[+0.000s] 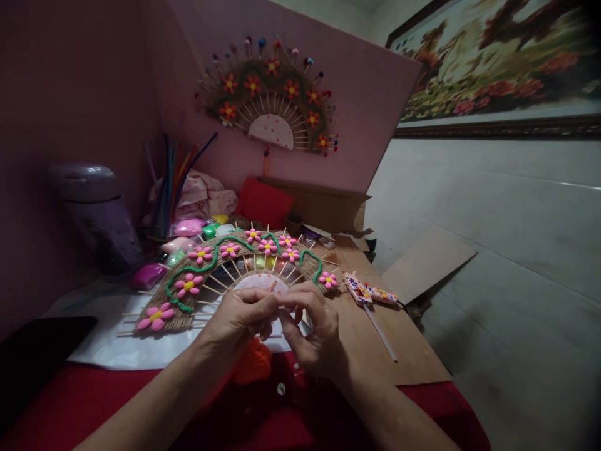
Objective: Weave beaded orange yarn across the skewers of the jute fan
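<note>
Brown twine wraps the curved band of a half-round craft fan (246, 247), dressed with pink clay flowers (189, 285) and a wavy green cord (216, 254). It lies just beyond the hands and mostly to their left, its long axis running across in front of them, with the left end swung nearer the body. The spotted half-disc (256, 282) at its centre sits directly behind the fingertips, partly covered by them. Of the two, the left hand (253, 313) is nearer the band's larger share; the right hand (312, 322) is before its right end. Both hands have fingers curled, tips meeting in front of the half-disc; whether anything is pinched between them I cannot tell.

Below the left hand, on the near side, is a soft orange lump (253, 363), probably clay. Right of the hands, on a cardboard sheet (404, 357), rests what looks like a glue gun (359, 290) in a flowered covering. Farther off to the left are bagged clays (189, 227); well above and beyond the hands, a second fan (271, 81) stands against a pink board (370, 94).
</note>
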